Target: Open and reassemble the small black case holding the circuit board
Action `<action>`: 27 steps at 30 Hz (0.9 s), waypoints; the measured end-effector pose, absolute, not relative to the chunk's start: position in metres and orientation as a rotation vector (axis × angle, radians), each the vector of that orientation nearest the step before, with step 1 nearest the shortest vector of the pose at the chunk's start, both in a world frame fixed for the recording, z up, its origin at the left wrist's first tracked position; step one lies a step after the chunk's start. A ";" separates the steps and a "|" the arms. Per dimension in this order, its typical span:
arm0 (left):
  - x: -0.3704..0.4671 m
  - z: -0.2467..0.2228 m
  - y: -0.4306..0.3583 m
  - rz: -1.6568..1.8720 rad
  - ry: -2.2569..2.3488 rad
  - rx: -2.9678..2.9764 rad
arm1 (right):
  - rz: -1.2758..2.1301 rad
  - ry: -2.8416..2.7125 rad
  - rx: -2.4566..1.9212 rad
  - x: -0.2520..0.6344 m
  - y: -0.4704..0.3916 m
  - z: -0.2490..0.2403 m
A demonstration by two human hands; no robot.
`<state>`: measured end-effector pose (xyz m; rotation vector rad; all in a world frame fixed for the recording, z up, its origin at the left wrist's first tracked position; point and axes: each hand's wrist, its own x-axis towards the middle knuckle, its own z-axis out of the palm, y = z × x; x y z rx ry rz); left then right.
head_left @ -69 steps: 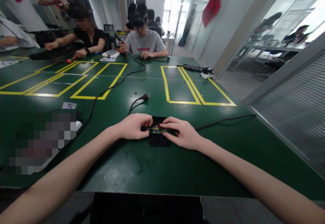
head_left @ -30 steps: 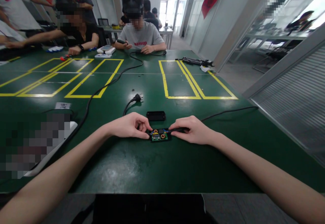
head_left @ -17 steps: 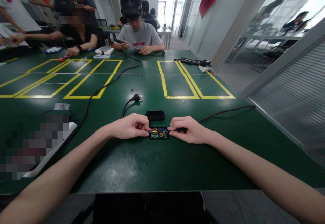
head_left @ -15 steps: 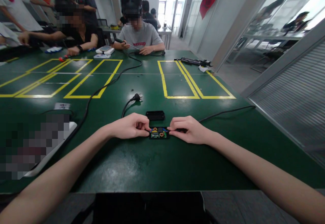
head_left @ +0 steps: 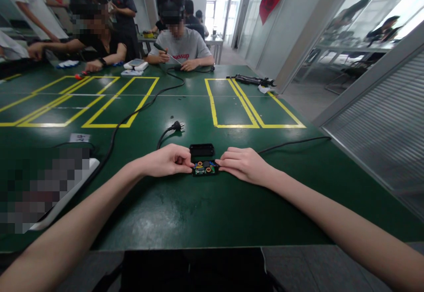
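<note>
In front of me on the green table lies an opened black power adapter (head_left: 205, 168), its circuit board and copper-wound coils facing up. My left hand (head_left: 169, 160) is closed in a pinch at the adapter's left end. At its right end, my right hand (head_left: 243, 164) pinches with thumb and fingers. Whether the fingertips grip the case edge or the cord ends there is too small to tell. Just behind the adapter rests its empty black cover half (head_left: 202, 150), hollow side up. A black plug (head_left: 178, 127) on a cord lies beyond my left hand.
A black cable (head_left: 294, 143) runs off to the right from behind my right hand. Another long cable (head_left: 115, 135) crosses the table on the left, near a white-edged tray (head_left: 89, 172). Yellow tape (head_left: 236, 127) marks rectangles farther back. A co-worker (head_left: 180, 44) sits opposite with a screwdriver.
Both hands and the adapter have shifted slightly away from me, closer to the cover half. The right-hand fingers look more extended. Across the table, the co-worker's screwdriver is raised higher.
</note>
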<state>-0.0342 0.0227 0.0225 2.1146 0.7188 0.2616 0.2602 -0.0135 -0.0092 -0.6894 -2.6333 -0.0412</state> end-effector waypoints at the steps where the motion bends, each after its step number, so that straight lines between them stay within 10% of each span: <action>1: -0.034 0.023 0.023 0.262 0.722 2.116 | -0.070 -2.641 -0.695 0.259 -0.013 -0.010; 18: -0.032 0.020 0.027 0.372 1.015 2.078 | 0.088 -2.245 -0.978 0.249 -0.006 -0.025; 27: -0.028 0.004 0.032 0.521 1.079 1.987 | 0.756 -1.948 -1.150 0.245 0.001 -0.029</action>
